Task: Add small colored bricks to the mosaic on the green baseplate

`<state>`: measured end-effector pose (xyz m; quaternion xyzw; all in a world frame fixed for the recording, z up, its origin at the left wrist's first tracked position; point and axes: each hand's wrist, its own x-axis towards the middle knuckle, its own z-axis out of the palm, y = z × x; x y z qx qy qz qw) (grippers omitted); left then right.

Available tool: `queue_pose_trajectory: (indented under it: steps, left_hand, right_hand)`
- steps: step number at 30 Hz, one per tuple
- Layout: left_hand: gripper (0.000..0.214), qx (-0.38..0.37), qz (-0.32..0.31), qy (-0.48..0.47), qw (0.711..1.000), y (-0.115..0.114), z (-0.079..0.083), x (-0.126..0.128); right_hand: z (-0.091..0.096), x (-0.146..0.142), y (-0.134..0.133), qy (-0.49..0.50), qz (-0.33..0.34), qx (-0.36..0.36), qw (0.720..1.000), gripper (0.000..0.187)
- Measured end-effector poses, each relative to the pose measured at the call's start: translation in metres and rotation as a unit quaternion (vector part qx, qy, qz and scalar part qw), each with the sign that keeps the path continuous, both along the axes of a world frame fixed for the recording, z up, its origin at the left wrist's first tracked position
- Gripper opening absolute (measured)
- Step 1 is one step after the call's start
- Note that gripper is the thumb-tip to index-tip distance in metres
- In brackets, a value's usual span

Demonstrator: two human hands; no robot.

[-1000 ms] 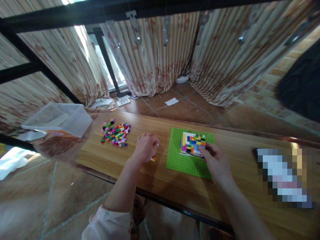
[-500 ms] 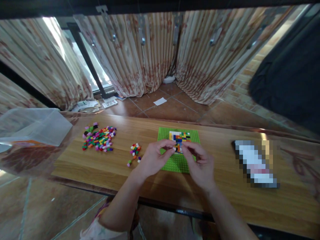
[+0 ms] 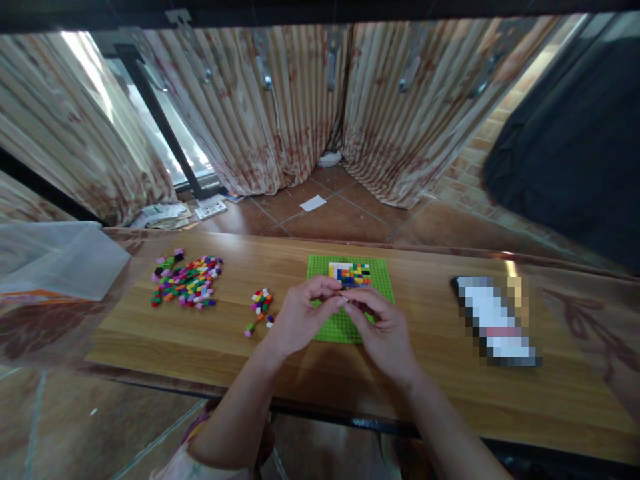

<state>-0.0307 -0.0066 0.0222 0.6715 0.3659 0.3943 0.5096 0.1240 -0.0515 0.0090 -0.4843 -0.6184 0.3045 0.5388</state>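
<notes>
My left hand and my right hand meet fingertip to fingertip above a green studded baseplate. Both are closed in a pinch around a tiny whitish toy brick, mostly covered by the fingers. Behind the fingers, a patch of small built-up bricks in white, yellow, blue, orange and other colours sits on the plate; its near part is hidden. Left of my left hand lies a small group of loose bricks, with a few strays close by.
A larger heap of mixed bricks lies on the left of the wooden table. Beyond it stands a translucent plastic container. To the right lies a dark-edged, pixelated flat object. Curtains hang beyond the table.
My hands have drawn together, the right moving in to meet the left, and now sit nearer the plate's front half. More of the built-up bricks' far part shows. The whole view has shifted slightly.
</notes>
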Motion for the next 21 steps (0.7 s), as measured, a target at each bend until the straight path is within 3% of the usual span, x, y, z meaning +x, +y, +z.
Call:
queue_pose_trajectory:
  steps: [6, 21]
  left_hand:
    - [0.019, -0.005, 0.002, -0.003, 1.000, 0.0002, 0.0010, 0.0014]
    - [0.021, -0.011, 0.013, -0.013, 1.000, -0.0009, -0.0012, 0.0059]
  right_hand:
    - [0.0028, 0.0002, -0.0012, 0.014, -0.008, -0.027, 0.999, 0.008]
    - [0.0028, 0.0038, -0.0010, 0.017, -0.026, -0.005, 1.000, 0.005]
